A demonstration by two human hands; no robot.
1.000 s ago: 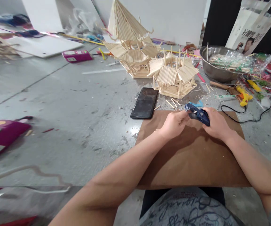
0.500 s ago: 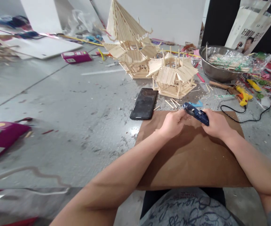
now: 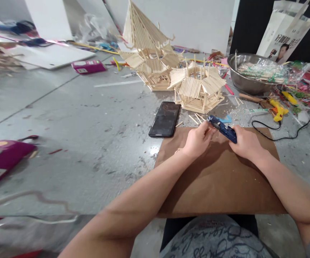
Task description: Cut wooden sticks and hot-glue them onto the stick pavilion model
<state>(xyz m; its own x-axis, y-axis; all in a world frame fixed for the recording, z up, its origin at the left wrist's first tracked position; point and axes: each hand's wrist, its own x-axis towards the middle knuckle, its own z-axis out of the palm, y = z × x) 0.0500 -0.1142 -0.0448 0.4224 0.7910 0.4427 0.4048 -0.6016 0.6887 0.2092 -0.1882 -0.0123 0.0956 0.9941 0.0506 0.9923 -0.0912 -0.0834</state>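
My right hand [image 3: 248, 143] is wrapped round a dark blue hand tool [image 3: 222, 129] that looks like a pair of cutters. The tool points up and to the left, above the brown board [image 3: 225, 186]. At its far end is my left hand [image 3: 196, 139], with fingers pinched together close to the tool's tip. What those fingers hold, if anything, is too small to make out. Beyond the hands stands a small pavilion of wooden sticks [image 3: 198, 89], and behind it a taller stick tower [image 3: 149, 46] with a pointed roof. Several loose sticks [image 3: 195, 119] lie near the board's far edge.
A black phone [image 3: 165, 119] lies left of the board's far corner. To the right are a yellow glue gun [image 3: 278, 110] with a black cord and a steel bowl [image 3: 248, 80] of bagged sticks. Magenta power strips [image 3: 8, 157] lie at the left.
The blue tool has shifted slightly to the left, and my right hand with it. My left hand stays pinched at the tool's tip.
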